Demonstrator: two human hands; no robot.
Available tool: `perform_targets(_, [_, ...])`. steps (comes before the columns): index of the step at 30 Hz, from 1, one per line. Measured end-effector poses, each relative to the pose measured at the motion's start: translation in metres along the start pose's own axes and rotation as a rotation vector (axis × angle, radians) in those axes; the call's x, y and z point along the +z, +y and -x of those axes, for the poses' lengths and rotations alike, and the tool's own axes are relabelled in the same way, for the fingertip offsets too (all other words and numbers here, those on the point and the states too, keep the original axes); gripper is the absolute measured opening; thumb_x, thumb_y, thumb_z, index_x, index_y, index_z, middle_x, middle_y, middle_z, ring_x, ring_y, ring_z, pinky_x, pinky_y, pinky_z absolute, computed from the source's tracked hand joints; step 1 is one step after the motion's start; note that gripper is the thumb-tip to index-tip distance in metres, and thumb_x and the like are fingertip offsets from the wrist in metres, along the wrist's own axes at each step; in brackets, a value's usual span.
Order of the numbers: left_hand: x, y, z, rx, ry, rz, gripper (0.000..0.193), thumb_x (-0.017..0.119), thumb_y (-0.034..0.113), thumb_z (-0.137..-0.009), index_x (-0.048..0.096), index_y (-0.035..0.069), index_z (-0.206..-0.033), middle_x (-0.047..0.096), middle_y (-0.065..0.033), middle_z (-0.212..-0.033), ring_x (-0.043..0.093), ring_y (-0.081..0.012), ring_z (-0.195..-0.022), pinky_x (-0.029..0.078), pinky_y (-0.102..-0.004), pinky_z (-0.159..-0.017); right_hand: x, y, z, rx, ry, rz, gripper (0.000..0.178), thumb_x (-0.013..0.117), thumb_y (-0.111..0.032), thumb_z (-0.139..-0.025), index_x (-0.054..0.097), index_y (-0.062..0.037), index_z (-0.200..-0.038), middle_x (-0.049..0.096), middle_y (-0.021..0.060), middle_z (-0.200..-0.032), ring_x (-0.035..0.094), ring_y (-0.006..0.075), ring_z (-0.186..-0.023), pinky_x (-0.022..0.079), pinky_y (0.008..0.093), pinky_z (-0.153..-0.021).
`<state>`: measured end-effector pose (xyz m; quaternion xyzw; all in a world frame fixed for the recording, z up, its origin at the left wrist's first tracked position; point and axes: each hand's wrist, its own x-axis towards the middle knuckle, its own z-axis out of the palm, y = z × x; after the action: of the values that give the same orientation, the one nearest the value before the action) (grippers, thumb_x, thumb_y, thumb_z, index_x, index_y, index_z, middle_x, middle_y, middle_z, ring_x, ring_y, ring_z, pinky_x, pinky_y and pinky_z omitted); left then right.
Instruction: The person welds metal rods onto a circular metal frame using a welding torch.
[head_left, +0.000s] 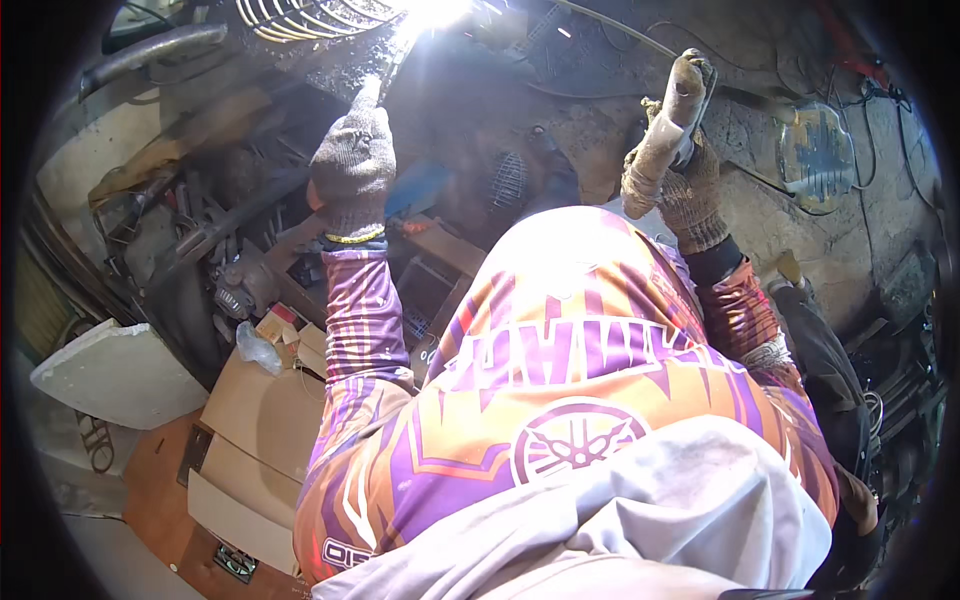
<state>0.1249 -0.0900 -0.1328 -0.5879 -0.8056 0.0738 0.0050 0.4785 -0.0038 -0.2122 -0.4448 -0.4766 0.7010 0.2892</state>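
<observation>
My left hand (pixel 355 160), in a grey knitted glove, reaches up beside a brilliant welding arc at the top edge. Its fingers are closed, one stretched forward along a thin strip lit by the glare; what it grips is washed out. On the right, my gloved right hand (pixel 692 205) is wrapped round a worn, tan welding electrode holder (pixel 665 140). From the holder's tip a thin electrode rod (pixel 620 25) runs up and left, out past the top edge. A ring of curved metal wires (pixel 310 18) lies just left of the arc. The glare hides the arc point.
Scrap metal (pixel 200 235) is heaped left of my left arm. Below it are cardboard (pixel 265 430), a clear plastic bag (pixel 258 348) and a pale slab (pixel 120 375). A curved metal tube (pixel 150 55) lies upper left. Cables (pixel 865 170) trail over the floor at right.
</observation>
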Motion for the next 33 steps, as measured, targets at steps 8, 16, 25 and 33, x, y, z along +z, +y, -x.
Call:
perform_targets(8, [0.017, -0.012, 0.004, 0.023, 0.188, 0.287, 0.027, 0.061, 0.021, -0.093, 0.067, 0.013, -0.118, 0.071, -0.0112, -0.095, 0.069, -0.0271, -0.085, 0.053, -0.0343, -0.073, -0.001, -0.01, 0.004, 0.058, 0.105, 0.064, 0.042, 0.073, -0.013, -0.079, 0.059, -0.0003, -0.116, 0.068, 0.0085, -0.101, 0.065, 0.0175, -0.092, 0.051, 0.0304, -0.08])
perform_targets(16, [0.023, -0.01, -0.002, 0.02, 0.282, 0.353, 0.024, 0.064, 0.021, -0.092, 0.071, 0.008, -0.111, 0.072, -0.0097, -0.092, 0.07, -0.0264, -0.08, 0.055, -0.0327, -0.07, -0.001, -0.011, 0.001, -0.056, 0.067, 0.158, 0.053, 0.077, -0.017, -0.078, 0.056, -0.0003, -0.123, 0.067, 0.0099, -0.11, 0.065, 0.017, -0.099, 0.05, 0.031, -0.085])
perform_targets(25, [0.004, 0.001, -0.001, -0.109, 0.114, 0.361, 0.035, 0.056, 0.027, -0.095, 0.062, 0.019, -0.129, 0.069, -0.0156, -0.092, 0.068, -0.0307, -0.081, 0.053, -0.0383, -0.071, 0.0, -0.009, 0.0, -0.001, 0.082, 0.156, 0.052, 0.077, -0.016, -0.078, 0.056, -0.0016, -0.123, 0.067, 0.0096, -0.111, 0.064, 0.0176, -0.102, 0.049, 0.0311, -0.088])
perform_targets(33, [0.014, -0.007, -0.001, -0.039, 0.16, 0.293, 0.038, 0.057, 0.026, -0.094, 0.059, 0.025, -0.131, 0.068, -0.0115, -0.085, 0.066, -0.0312, -0.071, 0.053, -0.0408, -0.061, -0.002, -0.008, 0.0, -0.009, 0.079, 0.182, 0.051, 0.078, -0.017, -0.076, 0.058, -0.0023, -0.121, 0.068, 0.0092, -0.108, 0.065, 0.0177, -0.1, 0.05, 0.0316, -0.087])
